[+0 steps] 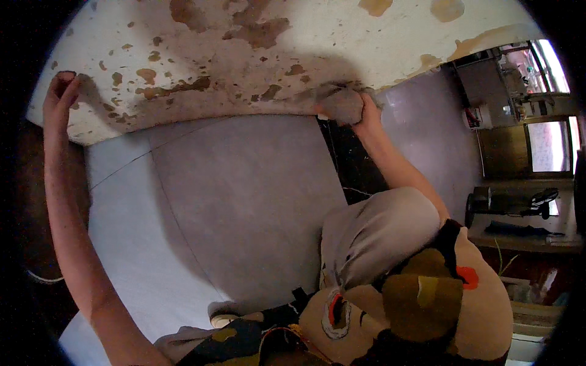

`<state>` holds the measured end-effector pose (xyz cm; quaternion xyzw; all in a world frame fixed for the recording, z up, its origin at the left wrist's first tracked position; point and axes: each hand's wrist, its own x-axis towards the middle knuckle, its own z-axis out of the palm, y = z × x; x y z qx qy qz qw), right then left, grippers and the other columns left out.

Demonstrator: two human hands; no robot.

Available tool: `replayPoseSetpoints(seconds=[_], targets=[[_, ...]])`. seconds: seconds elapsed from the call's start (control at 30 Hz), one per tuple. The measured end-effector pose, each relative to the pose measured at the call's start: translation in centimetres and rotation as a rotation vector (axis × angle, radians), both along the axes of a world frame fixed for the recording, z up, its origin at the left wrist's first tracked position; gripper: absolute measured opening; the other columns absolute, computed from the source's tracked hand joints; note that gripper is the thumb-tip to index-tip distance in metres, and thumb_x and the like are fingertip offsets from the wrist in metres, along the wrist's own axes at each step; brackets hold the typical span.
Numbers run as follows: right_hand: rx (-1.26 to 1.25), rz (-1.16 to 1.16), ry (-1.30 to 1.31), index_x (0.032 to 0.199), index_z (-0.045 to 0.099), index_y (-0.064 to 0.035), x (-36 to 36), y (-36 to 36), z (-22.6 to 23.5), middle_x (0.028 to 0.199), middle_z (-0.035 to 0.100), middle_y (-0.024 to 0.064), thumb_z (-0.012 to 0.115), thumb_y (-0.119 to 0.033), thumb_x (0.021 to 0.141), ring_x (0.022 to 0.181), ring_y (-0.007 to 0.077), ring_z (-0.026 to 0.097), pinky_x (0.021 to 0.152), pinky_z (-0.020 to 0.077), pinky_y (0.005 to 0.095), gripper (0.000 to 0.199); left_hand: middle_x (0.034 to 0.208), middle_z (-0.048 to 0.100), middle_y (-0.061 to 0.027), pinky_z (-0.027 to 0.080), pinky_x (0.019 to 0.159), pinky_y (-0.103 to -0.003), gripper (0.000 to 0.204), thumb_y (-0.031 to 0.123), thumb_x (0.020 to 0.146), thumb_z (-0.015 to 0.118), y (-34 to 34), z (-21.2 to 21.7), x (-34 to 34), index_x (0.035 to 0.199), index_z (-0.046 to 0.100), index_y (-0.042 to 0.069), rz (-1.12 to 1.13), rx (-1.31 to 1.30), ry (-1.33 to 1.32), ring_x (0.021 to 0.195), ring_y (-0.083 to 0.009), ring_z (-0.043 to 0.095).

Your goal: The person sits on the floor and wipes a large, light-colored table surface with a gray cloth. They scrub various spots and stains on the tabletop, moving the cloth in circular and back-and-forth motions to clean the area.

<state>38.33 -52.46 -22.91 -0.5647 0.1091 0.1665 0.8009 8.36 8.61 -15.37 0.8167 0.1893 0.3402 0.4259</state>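
Wiping surface, one item: a white painted slab [293,55], far across the view, its coat flaked into many brown patches, its near edge curving from left to right.

Right hand [366,113]: closed around a bunched grey cloth [342,105], pressed against the slab's near edge, right of centre.

Left hand [60,91]: fingers curled over the slab's far-left corner, gripping the edge.

Cloth, handling: judged soft, light and limp; it takes the shape of the fist. Best held as a wad in the palm, as now, so that no loose end trails.

Slab, handling: judged stiff and heavy; the flaking paint looks brittle and could shed under rubbing. Edges give the firmest hold.

Below: pale grey floor tiles [244,201]. Right: dark wooden desk [525,235] with small dark objects, window [546,146] beyond.
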Motion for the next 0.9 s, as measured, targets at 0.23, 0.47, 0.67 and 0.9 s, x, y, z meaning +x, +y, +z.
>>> replayPoseSetpoints(seconds=[0.23, 0.47, 0.67, 0.9], targets=[[-0.144, 0.025, 0.171, 0.118, 0.051, -0.0079, -2.2, 2.9, -4.6, 0.12, 0.054, 0.0101, 0.053, -0.022, 0.088, 0.109, 0.0292, 0.054, 0.087, 0.0454, 0.0526, 0.033, 0.084, 0.053, 0.0022, 0.037, 0.062, -0.021, 0.022, 0.023, 0.084, 0.064, 1.1, -1.1, -0.5, 0.1, 0.056, 0.011, -0.002, 0.007, 0.063, 0.073, -0.0068, 0.046], [-0.001, -0.021, 0.203, 0.116, 0.051, -0.0078, -2.5, 2.7, -2.1, 0.117, 0.054, 0.0102, 0.055, -0.02, 0.086, 0.106, 0.0294, 0.053, 0.089, 0.0444, 0.052, 0.032, 0.08, 0.052, 0.0028, 0.035, 0.059, -0.021, 0.023, 0.022, 0.083, 0.064, 0.7, -0.4, -0.6, 0.1, 0.055, 0.009, -0.045, 0.008, 0.015, 0.07, -0.0064, 0.045], [-0.022, -0.107, -0.102, 0.113, 0.053, -0.0054, -3.9, 4.0, 3.0, 0.108, 0.057, 0.0107, 0.059, -0.014, 0.081, 0.097, 0.0284, 0.057, 0.08, 0.0489, 0.0471, 0.034, 0.079, 0.051, 0.0035, 0.035, 0.058, -0.021, 0.025, 0.022, 0.082, 0.064, 0.4, -0.3, -0.5, 0.101, 0.056, 0.009, -0.013, -0.014, -0.019, 0.067, -0.006, 0.044], [-0.208, 0.125, 0.245, 0.117, 0.051, -0.0069, -5.6, 7.0, -2.3, 0.118, 0.054, 0.0101, 0.056, -0.02, 0.086, 0.107, 0.0289, 0.053, 0.09, 0.0436, 0.0509, 0.034, 0.085, 0.054, 0.0032, 0.038, 0.063, -0.022, 0.022, 0.02, 0.083, 0.062, -2.7, 0.3, -0.3, 0.102, 0.056, 0.011, -0.022, -0.033, -0.031, 0.076, -0.0075, 0.049]])
